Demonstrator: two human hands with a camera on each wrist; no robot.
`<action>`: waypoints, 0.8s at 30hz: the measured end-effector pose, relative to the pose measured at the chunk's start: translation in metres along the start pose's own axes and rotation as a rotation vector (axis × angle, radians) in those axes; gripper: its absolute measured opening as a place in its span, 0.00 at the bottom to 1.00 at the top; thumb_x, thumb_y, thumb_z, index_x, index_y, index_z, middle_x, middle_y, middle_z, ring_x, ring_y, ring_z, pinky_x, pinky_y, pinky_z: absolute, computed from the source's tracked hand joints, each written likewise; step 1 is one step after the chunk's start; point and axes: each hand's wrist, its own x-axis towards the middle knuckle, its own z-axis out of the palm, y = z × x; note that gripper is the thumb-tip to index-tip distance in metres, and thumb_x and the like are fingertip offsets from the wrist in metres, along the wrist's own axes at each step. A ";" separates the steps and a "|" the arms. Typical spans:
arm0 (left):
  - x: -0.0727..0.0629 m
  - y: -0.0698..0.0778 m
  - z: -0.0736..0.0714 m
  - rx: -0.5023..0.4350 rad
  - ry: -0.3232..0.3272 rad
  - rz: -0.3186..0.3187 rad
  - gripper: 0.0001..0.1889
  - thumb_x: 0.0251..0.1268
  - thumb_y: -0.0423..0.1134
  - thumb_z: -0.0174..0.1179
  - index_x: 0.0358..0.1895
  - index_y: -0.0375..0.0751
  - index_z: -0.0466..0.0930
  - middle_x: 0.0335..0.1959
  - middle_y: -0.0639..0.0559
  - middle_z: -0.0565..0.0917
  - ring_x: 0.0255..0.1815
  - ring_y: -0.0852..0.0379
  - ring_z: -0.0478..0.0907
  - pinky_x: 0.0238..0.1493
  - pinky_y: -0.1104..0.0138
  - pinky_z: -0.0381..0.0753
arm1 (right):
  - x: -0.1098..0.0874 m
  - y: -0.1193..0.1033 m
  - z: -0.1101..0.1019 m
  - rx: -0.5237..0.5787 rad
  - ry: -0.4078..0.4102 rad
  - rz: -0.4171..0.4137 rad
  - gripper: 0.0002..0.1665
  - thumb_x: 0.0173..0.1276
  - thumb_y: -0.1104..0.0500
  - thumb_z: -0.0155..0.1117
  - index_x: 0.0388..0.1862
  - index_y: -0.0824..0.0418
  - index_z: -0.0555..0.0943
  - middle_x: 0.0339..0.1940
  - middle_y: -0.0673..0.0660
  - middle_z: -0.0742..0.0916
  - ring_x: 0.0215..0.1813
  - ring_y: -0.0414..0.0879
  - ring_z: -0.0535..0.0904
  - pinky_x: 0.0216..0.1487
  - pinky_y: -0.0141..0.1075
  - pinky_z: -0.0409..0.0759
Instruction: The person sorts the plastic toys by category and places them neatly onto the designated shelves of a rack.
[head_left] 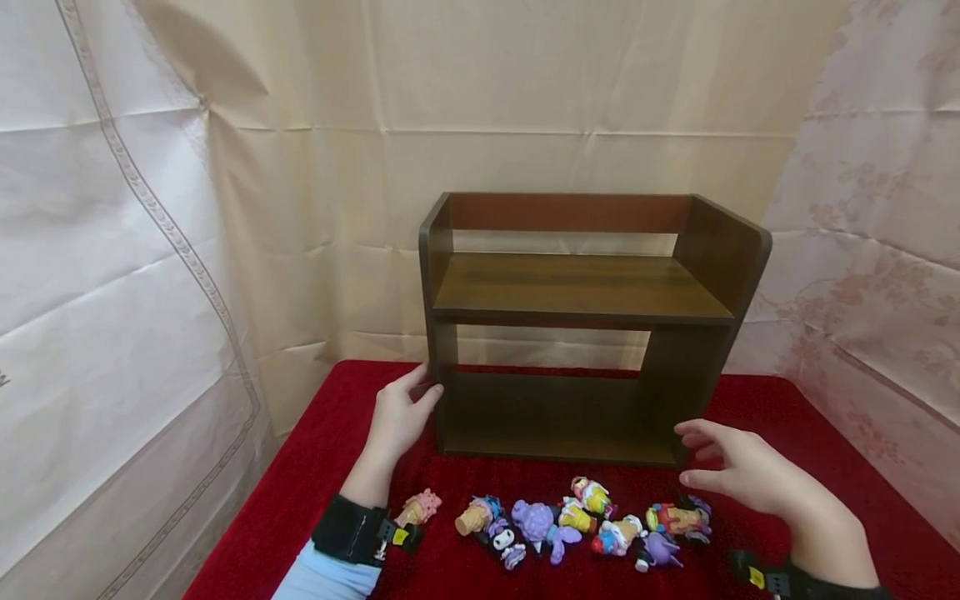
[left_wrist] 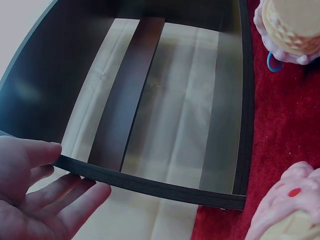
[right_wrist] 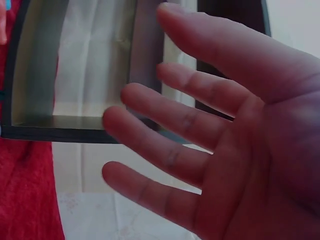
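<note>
A dark brown two-tier wooden shelf point(head_left: 585, 287) stands upright on the red cloth. Beside its left side panel is my left hand point(head_left: 401, 417); the thumb tip lies right at the front edge, and the loosely extended fingers run along the outer face in the left wrist view. My right hand point(head_left: 738, 467), its fingers spread and relaxed, hovers off the shelf's lower right corner with nothing in the palm. Small toy figures lie in front, among them a pink ice-cream-cone figure point(head_left: 420, 507) near my left wrist and a multicoloured one point(head_left: 678, 518) below my right hand.
More figures lie in a loose row along the front: a purple one point(head_left: 534, 521), a black-and-white one point(head_left: 506, 546), a yellow one point(head_left: 592, 496) and several others. Pale curtains point(head_left: 570, 100) hang behind and at both sides of the red-covered table point(head_left: 300, 500).
</note>
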 end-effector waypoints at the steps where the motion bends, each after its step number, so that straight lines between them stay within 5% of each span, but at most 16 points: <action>1: 0.000 0.000 0.000 -0.001 -0.002 -0.001 0.26 0.72 0.37 0.63 0.71 0.35 0.74 0.65 0.37 0.79 0.60 0.42 0.81 0.53 0.52 0.83 | 0.001 0.000 0.001 0.014 -0.022 0.009 0.36 0.61 0.55 0.78 0.64 0.68 0.75 0.55 0.63 0.84 0.52 0.58 0.83 0.45 0.45 0.86; 11: 0.000 0.001 -0.002 -0.016 -0.014 -0.009 0.26 0.72 0.38 0.63 0.71 0.36 0.74 0.66 0.38 0.78 0.61 0.43 0.80 0.54 0.51 0.83 | 0.013 0.006 0.013 0.053 -0.176 0.068 0.26 0.60 0.60 0.78 0.55 0.67 0.81 0.49 0.60 0.85 0.47 0.56 0.82 0.43 0.45 0.85; 24: 0.000 0.000 -0.003 -0.031 -0.030 -0.012 0.27 0.72 0.37 0.63 0.71 0.37 0.73 0.67 0.39 0.78 0.61 0.43 0.81 0.54 0.52 0.83 | 0.021 0.004 0.033 0.023 -0.249 0.162 0.18 0.57 0.62 0.79 0.47 0.62 0.86 0.39 0.54 0.86 0.43 0.49 0.80 0.43 0.47 0.83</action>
